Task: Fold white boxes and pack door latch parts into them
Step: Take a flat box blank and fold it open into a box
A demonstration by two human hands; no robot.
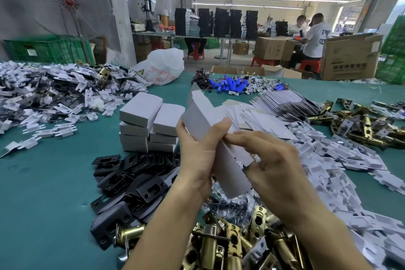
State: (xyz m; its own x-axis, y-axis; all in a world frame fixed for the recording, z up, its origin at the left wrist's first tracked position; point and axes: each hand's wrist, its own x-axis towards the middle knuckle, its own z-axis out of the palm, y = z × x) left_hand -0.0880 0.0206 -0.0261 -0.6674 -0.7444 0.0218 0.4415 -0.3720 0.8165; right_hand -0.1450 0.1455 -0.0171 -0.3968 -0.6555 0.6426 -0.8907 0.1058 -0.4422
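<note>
While the white box (202, 119) is being folded, it is held tilted above the worktop (43, 182), over the brass latches (219, 245). It is gripped by the left hand (195, 160), thumb curled over its edge, and its side flap is pinched by the fingers (241, 136) of the right hand (276, 166). If the flap is pressed off its crease, the card may be buckled or torn; if the grip is slackened, the box may be dropped among the parts.
</note>
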